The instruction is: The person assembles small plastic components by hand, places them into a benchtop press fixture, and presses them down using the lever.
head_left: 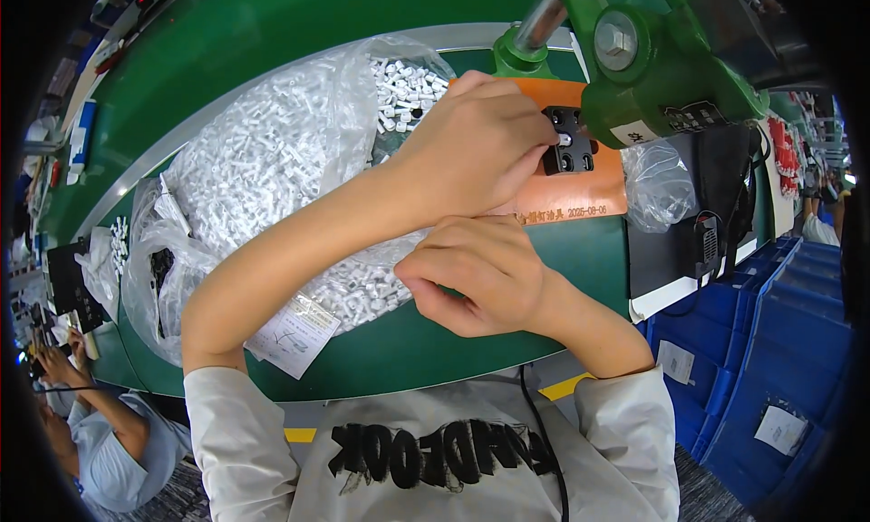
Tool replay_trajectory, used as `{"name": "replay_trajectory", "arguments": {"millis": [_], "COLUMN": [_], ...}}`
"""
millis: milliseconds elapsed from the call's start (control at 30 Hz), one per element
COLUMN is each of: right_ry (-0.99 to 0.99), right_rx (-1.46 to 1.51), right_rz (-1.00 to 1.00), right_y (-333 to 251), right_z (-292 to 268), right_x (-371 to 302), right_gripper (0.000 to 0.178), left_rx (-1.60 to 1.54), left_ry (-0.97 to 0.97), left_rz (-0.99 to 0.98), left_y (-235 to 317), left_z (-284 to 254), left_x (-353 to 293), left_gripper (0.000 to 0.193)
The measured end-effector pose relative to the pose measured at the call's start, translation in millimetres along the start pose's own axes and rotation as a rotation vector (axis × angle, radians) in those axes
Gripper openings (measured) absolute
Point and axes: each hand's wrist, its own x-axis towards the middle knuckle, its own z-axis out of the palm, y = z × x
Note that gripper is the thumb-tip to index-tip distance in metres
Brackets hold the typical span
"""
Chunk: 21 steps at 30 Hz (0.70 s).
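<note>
My left hand (476,146) reaches across to a black fixture block (569,162) on an orange base plate (580,198). Its fingers are closed, with the tips at a small white plastic part (565,140) lying in the block. Just below, my right hand (476,273) is curled closed near the plate's front edge; what it holds, if anything, is hidden. Over the block's right side hangs the head of a green press (657,69). Beside my left forearm lies a big clear plastic bag (263,150) full of white parts, its open end showing loose white pieces (403,91).
The green worktable (580,259) has a crumpled clear bag (660,187) and a black mat (666,259) at the right. A paper label (294,336) lies by the big bag. Blue crates (779,341) stand at right. Another person (122,440) sits at far left.
</note>
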Motion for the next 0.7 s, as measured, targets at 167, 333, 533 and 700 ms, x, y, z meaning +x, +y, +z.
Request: {"name": "replay_trajectory", "arguments": {"millis": [167,333,533,700], "right_ry": [-0.002,0.034,0.866,0.763], "right_rx": [-0.029,-0.131,-0.184,0.206], "right_rz": [-0.004,-0.091,-0.210,0.050], "right_y": [-2,-4,-13,-18], "right_z": [-8,-35,-135,-198], "right_x": [2,17,31,68], "right_gripper": [0.024,0.020,0.038,0.039], "left_rx": [0.081,0.202,0.106,0.191], "left_ry": [0.041,-0.009,-0.055,-0.059], "left_rz": [0.116,0.057,-0.021,-0.062], "left_y": [2,2,2,6], "left_z": [-18,-43,-33,-39], "left_x": [-4,-45,-58,-70], "left_gripper": [0.018,0.013,0.027,0.026]}}
